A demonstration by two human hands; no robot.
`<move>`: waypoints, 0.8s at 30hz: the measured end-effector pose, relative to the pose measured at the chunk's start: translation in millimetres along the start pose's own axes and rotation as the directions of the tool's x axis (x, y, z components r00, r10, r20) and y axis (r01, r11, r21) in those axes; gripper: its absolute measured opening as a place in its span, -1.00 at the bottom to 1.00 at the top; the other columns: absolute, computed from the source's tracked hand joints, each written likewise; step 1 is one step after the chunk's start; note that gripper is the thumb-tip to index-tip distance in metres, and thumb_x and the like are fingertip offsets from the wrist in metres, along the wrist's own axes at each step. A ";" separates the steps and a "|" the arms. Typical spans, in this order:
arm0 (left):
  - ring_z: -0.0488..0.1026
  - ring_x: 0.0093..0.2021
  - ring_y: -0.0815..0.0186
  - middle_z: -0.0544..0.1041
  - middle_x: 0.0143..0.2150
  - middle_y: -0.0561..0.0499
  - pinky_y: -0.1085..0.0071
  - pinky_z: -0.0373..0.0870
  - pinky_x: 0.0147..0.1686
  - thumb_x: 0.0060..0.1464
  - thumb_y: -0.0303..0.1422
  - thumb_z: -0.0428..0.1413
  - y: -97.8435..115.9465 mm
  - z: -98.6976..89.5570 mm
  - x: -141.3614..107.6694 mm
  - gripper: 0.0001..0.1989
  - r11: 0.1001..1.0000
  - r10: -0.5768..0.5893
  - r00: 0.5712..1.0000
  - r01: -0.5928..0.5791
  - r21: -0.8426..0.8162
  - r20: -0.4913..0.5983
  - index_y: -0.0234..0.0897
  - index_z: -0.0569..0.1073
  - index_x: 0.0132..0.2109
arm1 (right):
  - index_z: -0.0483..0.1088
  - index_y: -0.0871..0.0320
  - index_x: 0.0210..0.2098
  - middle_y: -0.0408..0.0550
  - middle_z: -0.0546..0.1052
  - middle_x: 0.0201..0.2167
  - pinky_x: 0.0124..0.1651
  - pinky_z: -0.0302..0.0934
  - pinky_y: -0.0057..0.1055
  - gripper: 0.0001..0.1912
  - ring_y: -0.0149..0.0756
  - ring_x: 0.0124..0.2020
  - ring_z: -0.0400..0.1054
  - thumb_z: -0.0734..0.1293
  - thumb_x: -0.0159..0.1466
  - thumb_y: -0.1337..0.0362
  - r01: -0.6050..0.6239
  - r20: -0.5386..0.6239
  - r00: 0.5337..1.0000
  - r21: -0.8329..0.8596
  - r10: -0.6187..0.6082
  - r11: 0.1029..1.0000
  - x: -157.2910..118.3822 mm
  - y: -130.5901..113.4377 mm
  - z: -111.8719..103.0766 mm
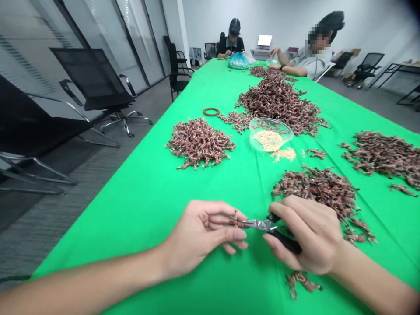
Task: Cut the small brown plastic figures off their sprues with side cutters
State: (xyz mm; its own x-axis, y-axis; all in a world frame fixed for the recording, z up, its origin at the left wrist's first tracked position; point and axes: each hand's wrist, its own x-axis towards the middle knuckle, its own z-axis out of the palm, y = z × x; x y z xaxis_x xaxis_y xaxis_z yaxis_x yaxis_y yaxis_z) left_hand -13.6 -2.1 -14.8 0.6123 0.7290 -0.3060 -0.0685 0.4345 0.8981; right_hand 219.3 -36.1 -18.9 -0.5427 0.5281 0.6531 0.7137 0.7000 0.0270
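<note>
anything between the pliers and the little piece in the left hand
Nothing visible stands in the way: the steel tips of the black-handled pliers in the right hand meet the small copper-brown piece held in the left hand.

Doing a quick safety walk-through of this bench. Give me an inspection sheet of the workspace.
surface: green cloth covering a long table.
job's things: heaps of twisted copper-brown pieces; clear plastic bowl holding pale grains, more loose beside it.
clutter: brown beaded ring; blue bag at the far end.
hands: left hand pinches a small twisted piece; right hand grips black-handled pliers, their tips at that piece.
cables: nothing seen.
surroundings: two co-workers seated far off; black mesh chairs.
</note>
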 end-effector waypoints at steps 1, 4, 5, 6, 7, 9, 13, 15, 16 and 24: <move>0.64 -0.40 0.24 0.67 -0.39 -0.06 0.52 0.54 -0.48 -0.05 -0.41 0.36 -0.7 0.1 -0.5 -0.77 1.000 0.008 1.000 -0.008 -0.006 0.000 -0.40 0.58 -0.21 | 0.36 0.32 -0.15 0.04 0.47 -0.48 -0.46 0.28 -0.31 -0.66 -0.21 -0.45 0.37 0.36 0.18 0.19 0.015 -0.004 1.000 -0.007 -0.015 1.000 -0.1 -0.4 -0.2; 0.62 -0.45 0.28 0.66 -0.45 -0.03 0.53 0.52 -0.49 -0.12 -0.44 0.39 -3.0 -0.6 -0.9 -0.76 1.000 0.021 1.000 -0.021 -0.016 -0.013 -0.38 0.59 -0.24 | 0.39 0.36 -0.18 0.09 0.48 -0.48 -0.48 0.27 -0.30 -0.63 -0.20 -0.46 0.37 0.39 0.17 0.16 0.061 -0.001 0.998 -0.029 -0.061 0.998 0.2 -1.5 -2.0; 0.62 -0.46 0.29 0.65 -0.47 -0.03 0.53 0.51 -0.49 -0.13 -0.44 0.40 -3.7 -0.8 -0.8 -0.75 1.000 0.021 1.000 -0.021 -0.014 -0.022 -0.39 0.59 -0.25 | 0.40 0.35 -0.18 0.09 0.49 -0.48 -0.48 0.28 -0.30 -0.63 -0.19 -0.46 0.38 0.40 0.17 0.15 0.074 -0.003 0.997 -0.040 -0.074 0.996 0.5 -1.8 -2.8; 0.61 -0.48 0.29 0.65 -0.48 -0.03 0.52 0.51 -0.49 -0.14 -0.44 0.40 -4.3 -1.0 -0.7 -0.75 1.000 0.020 0.999 -0.020 -0.011 -0.030 -0.39 0.59 -0.26 | 0.41 0.33 -0.18 0.08 0.49 -0.48 -0.48 0.29 -0.30 -0.63 -0.19 -0.45 0.39 0.40 0.17 0.14 0.083 -0.007 0.996 -0.057 -0.084 0.995 1.0 -2.1 -3.6; 0.61 -0.49 0.29 0.65 -0.48 -0.04 0.51 0.51 -0.49 -0.15 -0.44 0.40 -4.7 -1.1 -0.5 -0.75 1.000 0.020 0.999 -0.020 -0.009 -0.034 -0.40 0.59 -0.27 | 0.41 0.31 -0.18 0.06 0.49 -0.49 -0.47 0.30 -0.30 -0.64 -0.19 -0.45 0.40 0.39 0.17 0.13 0.090 -0.016 0.996 -0.077 -0.092 0.993 1.5 -2.4 -4.3; 0.59 -0.51 0.31 0.65 -0.49 -0.05 0.51 0.51 -0.49 -0.15 -0.43 0.40 -4.8 -0.9 -0.3 -0.76 1.000 0.024 0.999 -0.025 -0.007 -0.030 -0.40 0.59 -0.28 | 0.43 0.27 -0.20 0.04 0.51 -0.48 -0.44 0.33 -0.30 -0.65 -0.19 -0.44 0.41 0.39 0.18 0.10 0.098 -0.023 0.995 -0.120 -0.102 0.988 2.6 -2.8 -5.4; 0.56 -0.55 0.36 0.64 -0.51 -0.03 0.53 0.49 -0.51 -0.16 -0.44 0.41 -3.5 -0.2 -0.3 -0.77 0.999 0.040 0.999 -0.040 -0.010 -0.012 -0.40 0.59 -0.30 | 0.44 0.26 -0.23 0.06 0.53 -0.47 -0.43 0.35 -0.30 -0.66 -0.20 -0.45 0.42 0.40 0.17 0.09 0.124 -0.012 0.992 -0.174 -0.128 0.977 3.7 -2.8 -7.0; 0.56 -0.55 0.37 0.64 -0.51 -0.02 0.55 0.47 -0.52 -0.17 -0.45 0.41 -3.1 -0.2 -0.5 -0.77 0.999 0.043 0.999 -0.043 -0.010 -0.003 -0.40 0.58 -0.30 | 0.44 0.26 -0.25 0.06 0.54 -0.48 -0.45 0.34 -0.30 -0.67 -0.21 -0.46 0.42 0.41 0.18 0.09 0.145 -0.018 0.988 -0.194 -0.152 0.970 3.7 -2.7 -7.8; 0.56 -0.55 0.37 0.64 -0.50 -0.01 0.56 0.47 -0.53 -0.17 -0.44 0.41 -3.1 -0.3 -0.6 -0.77 0.999 0.042 0.999 -0.042 -0.007 0.001 -0.39 0.58 -0.30 | 0.45 0.25 -0.26 0.05 0.54 -0.49 -0.45 0.34 -0.30 -0.68 -0.21 -0.47 0.42 0.41 0.18 0.09 0.154 -0.026 0.986 -0.207 -0.163 0.966 3.8 -2.6 -8.3; 0.60 -0.52 0.26 0.65 -0.47 -0.06 0.46 0.52 -0.51 -0.19 -0.41 0.42 -2.6 -1.5 -1.3 -0.72 0.999 -0.031 1.000 0.031 0.016 0.004 -0.40 0.57 -0.29 | 0.46 0.24 -0.30 0.05 0.54 -0.50 -0.48 0.32 -0.30 -0.68 -0.21 -0.49 0.41 0.42 0.18 0.06 0.177 -0.047 0.980 -0.257 -0.195 0.950 5.4 -2.5 -9.0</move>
State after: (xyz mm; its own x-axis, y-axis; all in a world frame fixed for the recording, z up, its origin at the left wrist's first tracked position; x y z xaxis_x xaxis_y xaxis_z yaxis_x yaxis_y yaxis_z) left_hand -15.4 -3.3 -17.2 0.6173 0.7131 -0.3322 -0.0368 0.4480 0.8933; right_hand 218.6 -39.3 -8.7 -0.6504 0.3582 0.6698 0.6957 0.6350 0.3360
